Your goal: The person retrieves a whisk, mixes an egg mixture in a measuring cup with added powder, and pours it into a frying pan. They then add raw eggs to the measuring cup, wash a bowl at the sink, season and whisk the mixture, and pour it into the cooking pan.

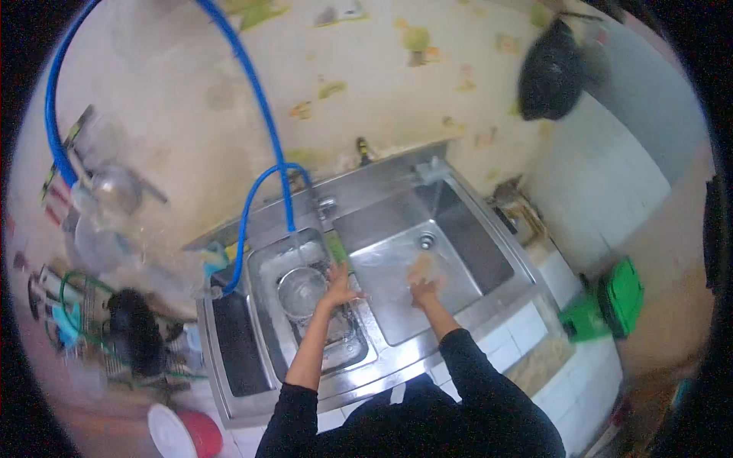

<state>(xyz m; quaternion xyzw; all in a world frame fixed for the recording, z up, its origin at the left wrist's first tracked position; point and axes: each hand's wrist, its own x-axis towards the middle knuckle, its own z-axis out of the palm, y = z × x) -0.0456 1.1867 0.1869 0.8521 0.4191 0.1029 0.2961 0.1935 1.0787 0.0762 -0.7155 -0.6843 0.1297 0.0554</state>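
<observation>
Steel sink (467, 221), patterned wall (366, 76), blue hose (272, 130) over back edge. Left hand (338, 288) spread wide near divider (369, 320); right hand (424, 292) at tan item (421, 267), cannot tell grip.

Lone head-worn view, forward and down over the nearby sink (385, 278)

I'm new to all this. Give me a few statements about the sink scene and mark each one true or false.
1. The right hand is over the basin on the right. True.
2. The left hand wears a glove. False: it is bare, with its fingers spread.
3. A blue hose loops above the sink. True.
4. The green bin stands to the left of the sink. False: it is to the right.
5. A round drain shows in the basin on the right. True.
</observation>
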